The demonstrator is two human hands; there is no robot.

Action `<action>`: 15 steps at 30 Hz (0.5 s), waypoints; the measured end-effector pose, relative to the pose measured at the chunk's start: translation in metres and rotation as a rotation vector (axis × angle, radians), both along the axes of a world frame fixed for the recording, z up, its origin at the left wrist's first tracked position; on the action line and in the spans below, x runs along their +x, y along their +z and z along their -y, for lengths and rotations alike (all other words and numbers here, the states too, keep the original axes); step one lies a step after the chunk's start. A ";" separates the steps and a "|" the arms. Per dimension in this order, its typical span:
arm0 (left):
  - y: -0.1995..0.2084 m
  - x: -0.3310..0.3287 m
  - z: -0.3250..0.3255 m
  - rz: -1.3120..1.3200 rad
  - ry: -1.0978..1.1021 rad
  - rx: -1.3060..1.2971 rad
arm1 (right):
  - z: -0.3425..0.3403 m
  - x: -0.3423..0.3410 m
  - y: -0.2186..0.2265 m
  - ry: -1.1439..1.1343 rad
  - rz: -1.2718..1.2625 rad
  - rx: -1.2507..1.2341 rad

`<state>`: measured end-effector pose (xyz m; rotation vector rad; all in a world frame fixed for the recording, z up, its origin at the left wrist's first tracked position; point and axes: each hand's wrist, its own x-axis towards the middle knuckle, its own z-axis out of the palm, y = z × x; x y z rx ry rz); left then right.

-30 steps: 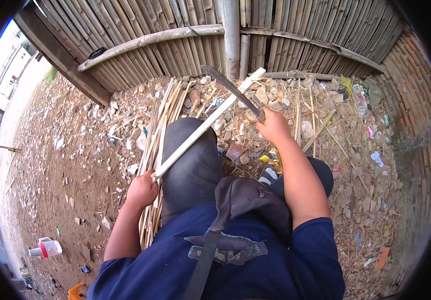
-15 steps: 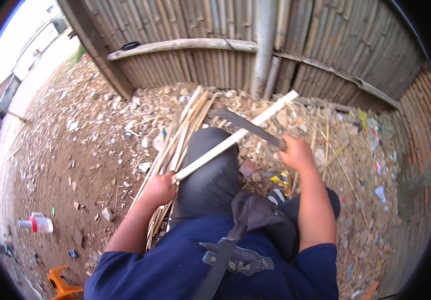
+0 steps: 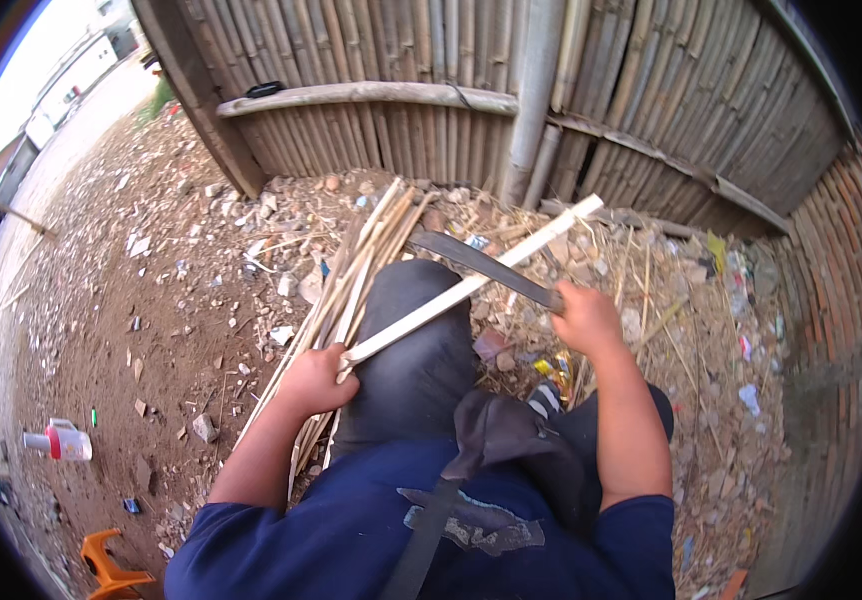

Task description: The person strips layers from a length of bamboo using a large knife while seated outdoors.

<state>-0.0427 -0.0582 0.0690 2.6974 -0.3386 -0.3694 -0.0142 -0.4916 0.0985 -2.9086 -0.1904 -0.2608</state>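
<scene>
A long pale bamboo strip (image 3: 413,322) slants across my raised knee, its far end pointing up and to the right. My left hand (image 3: 319,379) is closed around the near end of this strip. My right hand (image 3: 588,318) grips the handle of a dark machete (image 3: 486,265) with a curved tip. The blade crosses over the strip beyond the knee; whether its edge touches the wood I cannot tell. Beside my left forearm and knee lies a bundle of split bamboo strips (image 3: 373,250), stretching away toward the fence.
A bamboo fence (image 3: 421,135) with a wooden rail stands ahead, and a brick wall (image 3: 844,290) is at the right. Stones and litter cover the ground. A clear jug with a red band (image 3: 69,442) lies at the left, near an orange plastic stool (image 3: 106,570).
The machete has shifted slightly down and left along with my right hand. The bamboo strip stays in my left hand, almost unmoved. The whole view has tilted a little.
</scene>
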 end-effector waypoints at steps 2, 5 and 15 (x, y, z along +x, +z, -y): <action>-0.007 -0.007 -0.004 0.038 0.025 -0.052 | -0.022 0.003 0.001 0.052 -0.004 -0.033; -0.026 -0.012 -0.015 0.044 0.060 -0.031 | 0.013 0.028 -0.006 -0.184 -0.104 0.115; -0.012 -0.016 -0.004 0.037 0.042 0.041 | -0.010 0.009 -0.010 -0.071 -0.039 0.023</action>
